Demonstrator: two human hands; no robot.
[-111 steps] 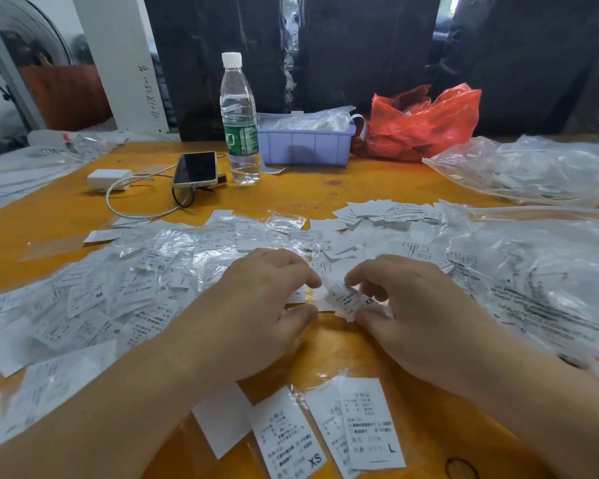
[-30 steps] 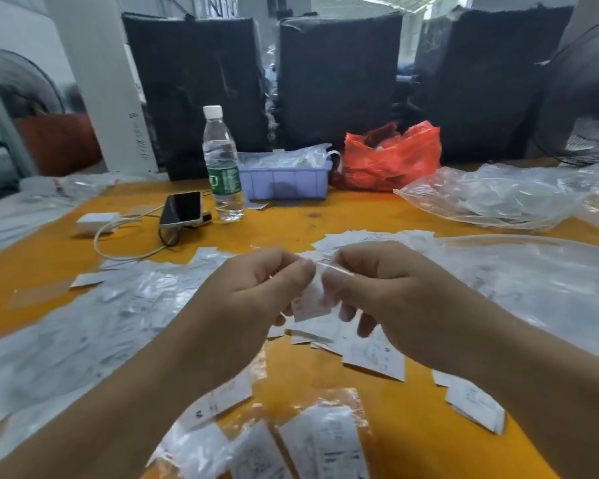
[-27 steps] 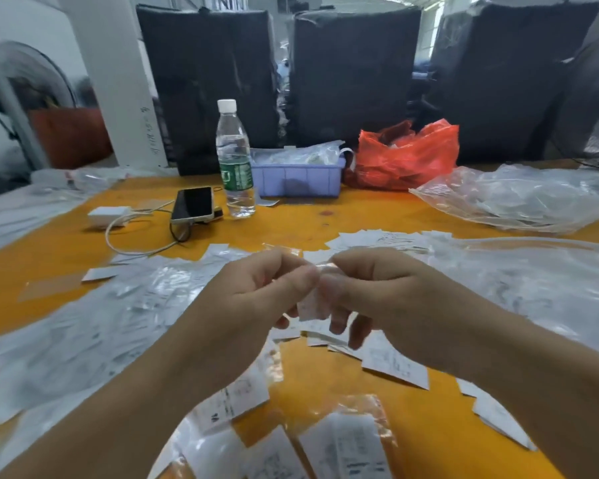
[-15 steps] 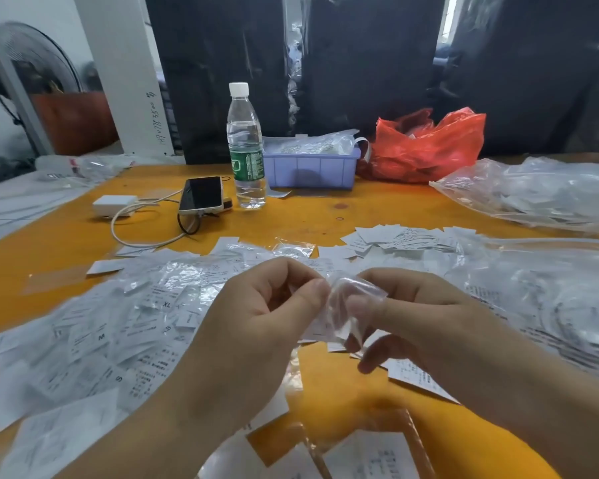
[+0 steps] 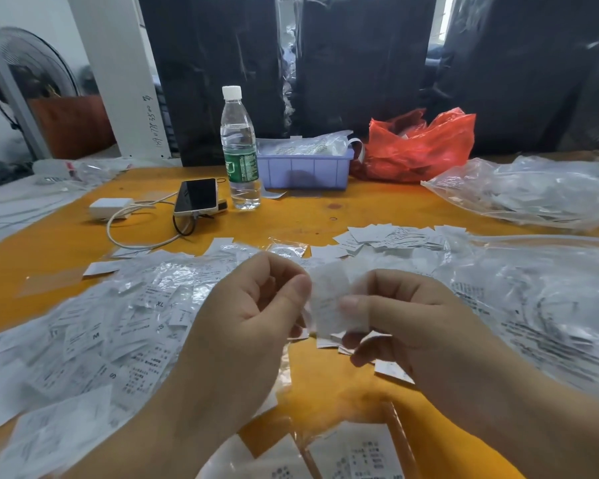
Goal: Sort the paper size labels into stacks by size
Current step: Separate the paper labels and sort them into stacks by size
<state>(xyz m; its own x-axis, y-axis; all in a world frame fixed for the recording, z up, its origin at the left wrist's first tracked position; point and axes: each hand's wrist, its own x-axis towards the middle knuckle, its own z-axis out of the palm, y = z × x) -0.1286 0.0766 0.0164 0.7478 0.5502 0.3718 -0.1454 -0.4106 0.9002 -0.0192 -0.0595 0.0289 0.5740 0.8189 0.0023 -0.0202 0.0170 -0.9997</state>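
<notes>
Two hands, left hand (image 5: 253, 316) and right hand (image 5: 408, 323), pinch one small white paper label (image 5: 329, 302); tilt it flat, read size before stacking.

I'm looking at a garment packing workshop: orange table (image 5: 325, 216) heaped with size labels (image 5: 94, 337), plastic bags (image 5: 533, 195), wrapped black bales (image 5: 222, 63) behind, a fan (image 5: 32, 63).

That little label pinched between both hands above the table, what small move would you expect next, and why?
Probably tilting the label to read its size letter. The left hand and right hand both pinch it above the orange table, and its print is blurred here. Only then can it join a matching pile, like the loose labels marked M, S and XL.
</notes>
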